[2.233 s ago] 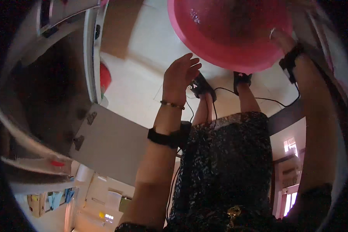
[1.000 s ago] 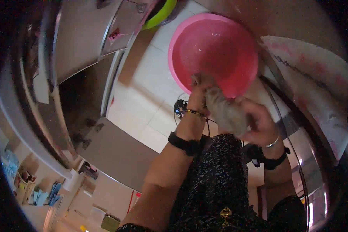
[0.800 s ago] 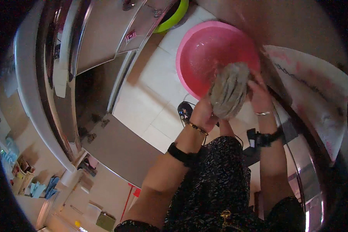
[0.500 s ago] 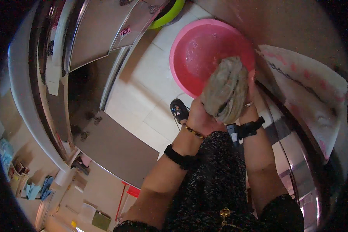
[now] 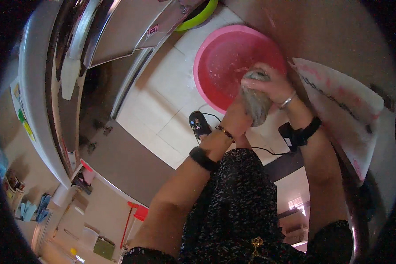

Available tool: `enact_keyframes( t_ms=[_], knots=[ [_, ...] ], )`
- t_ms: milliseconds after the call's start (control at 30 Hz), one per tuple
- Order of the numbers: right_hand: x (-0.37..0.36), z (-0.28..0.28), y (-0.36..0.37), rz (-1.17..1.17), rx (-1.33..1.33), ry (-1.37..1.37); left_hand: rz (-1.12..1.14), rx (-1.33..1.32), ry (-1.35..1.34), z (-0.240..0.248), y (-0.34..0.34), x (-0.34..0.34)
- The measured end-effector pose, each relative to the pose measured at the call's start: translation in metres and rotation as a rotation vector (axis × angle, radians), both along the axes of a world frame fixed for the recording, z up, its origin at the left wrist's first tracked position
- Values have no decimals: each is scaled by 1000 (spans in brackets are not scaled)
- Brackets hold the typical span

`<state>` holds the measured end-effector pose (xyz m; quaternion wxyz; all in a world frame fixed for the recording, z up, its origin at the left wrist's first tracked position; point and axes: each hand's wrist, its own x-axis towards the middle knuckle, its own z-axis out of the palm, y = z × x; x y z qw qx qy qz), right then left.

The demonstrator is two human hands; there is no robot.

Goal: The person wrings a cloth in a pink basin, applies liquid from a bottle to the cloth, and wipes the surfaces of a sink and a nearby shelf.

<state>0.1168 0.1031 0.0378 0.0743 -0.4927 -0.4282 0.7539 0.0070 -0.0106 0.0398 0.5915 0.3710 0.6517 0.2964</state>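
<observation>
You hold the grey wrung cloth (image 5: 256, 102) upright over the near rim of the pink basin (image 5: 215, 57), long axis vertical, your right hand (image 5: 273, 86) closed around its top and your left hand (image 5: 236, 119) closed around its lower end, both equally near.

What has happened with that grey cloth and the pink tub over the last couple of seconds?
About two seconds ago both hands were on the round pink plastic basin and no cloth showed. Since then the left hand and right hand took up the bunched grey cloth and now grip it together over the basin's near rim. The basin stayed on the pale tiled floor.
</observation>
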Motion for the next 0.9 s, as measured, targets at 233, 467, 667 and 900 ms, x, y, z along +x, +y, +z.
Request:
enact_keyframes(
  t_ms=[233, 467, 667, 900],
  knots=[
    [-5, 30, -14, -250, 411, -207, 203, -143, -498, -4, 0, -16],
    [-13, 89, -63, -329, 731, -67, 723, -365, -1395, 40, 0, -18],
    [16, 84, -64, -269, 703, -121, 679, -74, -862, 77, 30, -14],
    [0, 72, -49, -846, -486, 638, 305, 500, 232, 108, 40, -7]
  ],
)
